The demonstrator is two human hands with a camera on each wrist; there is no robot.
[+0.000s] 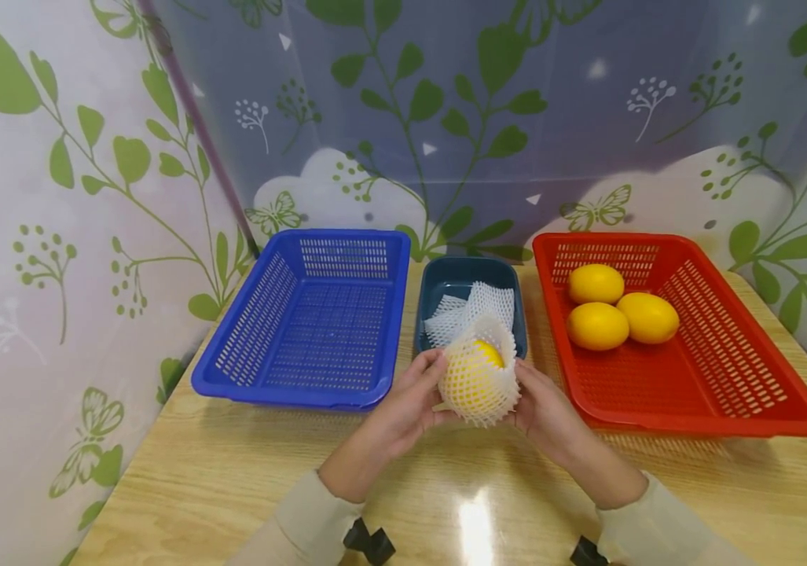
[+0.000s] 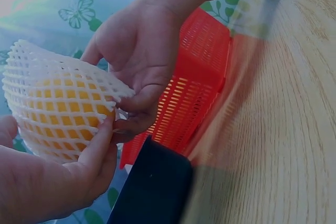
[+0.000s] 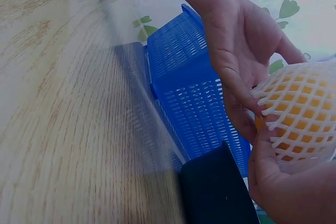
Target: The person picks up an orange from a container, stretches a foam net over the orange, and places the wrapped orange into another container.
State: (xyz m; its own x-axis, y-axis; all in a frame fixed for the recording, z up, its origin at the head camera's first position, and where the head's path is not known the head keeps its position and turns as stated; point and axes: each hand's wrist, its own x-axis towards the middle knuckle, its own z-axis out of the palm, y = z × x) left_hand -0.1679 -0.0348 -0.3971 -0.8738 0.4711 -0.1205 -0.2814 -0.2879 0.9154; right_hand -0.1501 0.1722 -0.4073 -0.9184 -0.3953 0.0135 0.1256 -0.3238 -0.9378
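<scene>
A yellow oval fruit sits inside a white foam net sleeve, held above the table before the dark tray. Its kind is hard to tell; its top shows through the sleeve's open end. My left hand grips the sleeved fruit from the left, thumb high on its side. From the right, my right hand holds it too. In the left wrist view, fingertips of both hands pinch the net's edge under the fruit. The right wrist view shows the same net between both hands.
A dark teal tray with several white foam nets stands behind the hands. To the left is a blue basket with nothing in it. On the right, a red basket holds three yellow fruits. A patterned curtain hangs behind.
</scene>
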